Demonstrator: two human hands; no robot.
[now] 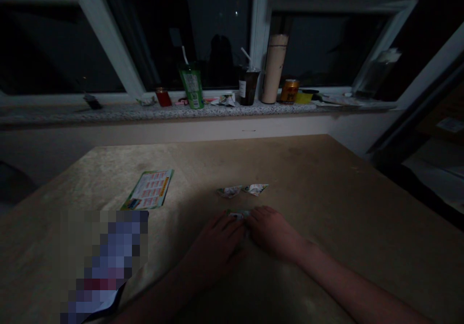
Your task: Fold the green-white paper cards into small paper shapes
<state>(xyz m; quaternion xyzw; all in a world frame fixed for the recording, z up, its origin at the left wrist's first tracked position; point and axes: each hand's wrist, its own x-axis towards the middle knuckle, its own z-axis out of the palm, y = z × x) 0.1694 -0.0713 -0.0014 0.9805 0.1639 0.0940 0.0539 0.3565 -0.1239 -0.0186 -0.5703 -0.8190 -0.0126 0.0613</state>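
In the dim head view, a small folded piece of printed paper (237, 214) lies on the table between my hands. My left hand (219, 242) comes in from the lower left, its fingers closed over the paper's left and near side. From the right, my right hand (271, 230) grips the other end with bent fingers. Most of the paper is hidden under the fingers. Just beyond are two folded paper triangles, a left one (230, 191) and a right one (255, 189), side by side and touched by neither hand.
A printed sheet (150, 189) lies at the left of the table (290, 164), above a blurred-out phone-like object (112, 261). On the windowsill (217, 111) stand a green cup (193, 86), a dark cup (248, 86), a tall flask (274, 70), a gold can (290, 91) and a red jar (163, 97).
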